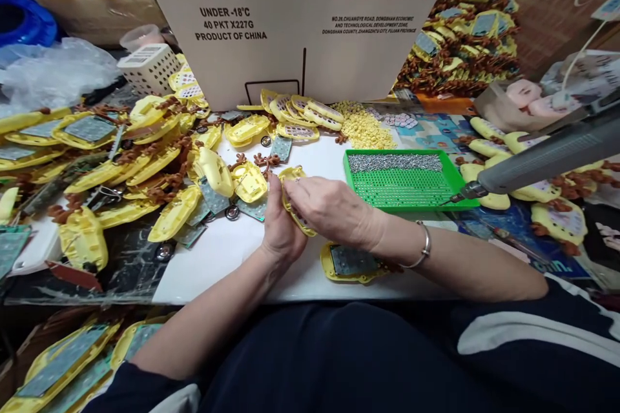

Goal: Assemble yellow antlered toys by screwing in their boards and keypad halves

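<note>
Upright in my left hand (281,232) is a yellow plastic toy shell (305,224), with the fingers closed around it. My right hand (336,213) is closed too, its bent fingertips against the shell's face; whatever they pinch is hidden. Just below the right wrist lies another yellow shell (327,264) with a grey-green circuit board (353,261) in it. Left of my hands, a yellow shell with brown antler-like parts (249,182) lies on the white work surface (213,277), near loose boards and a small round speaker (232,212).
A green tray (397,197) of small metal screws stands right of my hands, with an electric screwdriver (533,158) reaching over it. Small yellow pieces (368,129) lie behind it. A large printed carton (290,26) stands at the back. Shells are heaped left (145,155) and far right (469,32).
</note>
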`<state>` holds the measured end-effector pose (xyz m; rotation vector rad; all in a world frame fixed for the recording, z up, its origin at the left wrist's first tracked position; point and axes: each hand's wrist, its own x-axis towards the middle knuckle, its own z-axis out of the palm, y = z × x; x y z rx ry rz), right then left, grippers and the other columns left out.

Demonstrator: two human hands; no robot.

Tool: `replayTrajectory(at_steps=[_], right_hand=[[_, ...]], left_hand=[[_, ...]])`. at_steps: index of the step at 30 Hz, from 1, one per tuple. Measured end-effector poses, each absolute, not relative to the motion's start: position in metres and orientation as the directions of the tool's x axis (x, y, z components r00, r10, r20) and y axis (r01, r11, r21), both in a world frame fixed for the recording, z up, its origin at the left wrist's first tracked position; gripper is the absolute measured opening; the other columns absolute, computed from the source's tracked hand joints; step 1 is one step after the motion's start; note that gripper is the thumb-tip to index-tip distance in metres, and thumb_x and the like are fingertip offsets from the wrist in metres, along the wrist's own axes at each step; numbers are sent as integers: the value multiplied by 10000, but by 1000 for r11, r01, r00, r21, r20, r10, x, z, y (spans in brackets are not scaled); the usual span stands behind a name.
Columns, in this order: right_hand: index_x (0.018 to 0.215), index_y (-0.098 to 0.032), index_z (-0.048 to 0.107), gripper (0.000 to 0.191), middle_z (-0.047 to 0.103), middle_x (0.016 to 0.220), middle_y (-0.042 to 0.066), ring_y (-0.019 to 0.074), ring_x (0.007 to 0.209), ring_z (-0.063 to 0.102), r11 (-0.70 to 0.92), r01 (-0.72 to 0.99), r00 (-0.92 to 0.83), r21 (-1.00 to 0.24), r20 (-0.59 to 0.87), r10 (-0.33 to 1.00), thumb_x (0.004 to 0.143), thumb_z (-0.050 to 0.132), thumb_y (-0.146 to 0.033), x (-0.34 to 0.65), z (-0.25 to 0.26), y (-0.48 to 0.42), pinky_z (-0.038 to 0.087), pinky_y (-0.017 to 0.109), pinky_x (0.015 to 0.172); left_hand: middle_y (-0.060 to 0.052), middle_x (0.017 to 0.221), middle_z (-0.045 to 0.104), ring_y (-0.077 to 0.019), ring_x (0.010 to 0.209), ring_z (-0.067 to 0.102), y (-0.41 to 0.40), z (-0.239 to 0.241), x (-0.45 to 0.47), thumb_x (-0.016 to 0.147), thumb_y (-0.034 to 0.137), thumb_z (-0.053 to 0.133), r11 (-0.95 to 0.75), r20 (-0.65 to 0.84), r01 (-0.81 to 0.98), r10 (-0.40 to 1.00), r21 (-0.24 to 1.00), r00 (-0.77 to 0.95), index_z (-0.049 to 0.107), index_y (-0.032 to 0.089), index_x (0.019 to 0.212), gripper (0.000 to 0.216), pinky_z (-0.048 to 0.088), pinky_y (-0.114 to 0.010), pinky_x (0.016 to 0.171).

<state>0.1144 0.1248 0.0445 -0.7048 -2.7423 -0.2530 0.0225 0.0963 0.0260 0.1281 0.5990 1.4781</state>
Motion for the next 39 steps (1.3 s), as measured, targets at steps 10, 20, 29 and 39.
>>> replayTrajectory(at_steps=[10, 20, 29, 39], right_hand=[[957, -88, 602, 158, 667, 896, 97, 154, 793, 578, 729, 570, -672, -378, 296, 679, 911, 473, -167, 111, 35, 142, 443, 276, 718], [965, -117, 678, 222, 711, 888, 65, 122, 788, 618, 844, 376, -644, -382, 547, 535, 936, 472, -195, 134, 42, 153, 473, 248, 710], [1014, -94, 672, 247, 716, 1008, 117, 226, 910, 591, 876, 470, -717, 109, 626, 307, 936, 461, -197, 130, 15, 117, 475, 359, 750], [1019, -160, 684, 275, 717, 975, 57, 141, 857, 625, 885, 428, -756, -186, 463, 463, 945, 425, -217, 142, 35, 154, 489, 272, 759]], left_hand=[[-61, 807, 703, -212, 1072, 647, 97, 24, 24, 977, 527, 261, 134, -354, -927, 935, 352, 0, 662, 155, 823, 568, 480, -349, 991], [-72, 811, 721, -227, 1029, 671, 105, 25, 17, 970, 529, 283, 157, -434, -939, 901, 307, 9, 666, 142, 962, 544, 510, -383, 958], [-89, 650, 664, -190, 783, 704, 100, 27, 16, 959, 583, 203, 197, -423, -902, 906, 383, 18, 672, 96, 751, 708, 580, -254, 728], [-80, 764, 714, -173, 683, 696, 105, 24, 15, 962, 564, 230, 168, -449, -886, 892, 431, -50, 669, 127, 855, 628, 586, -327, 777]])
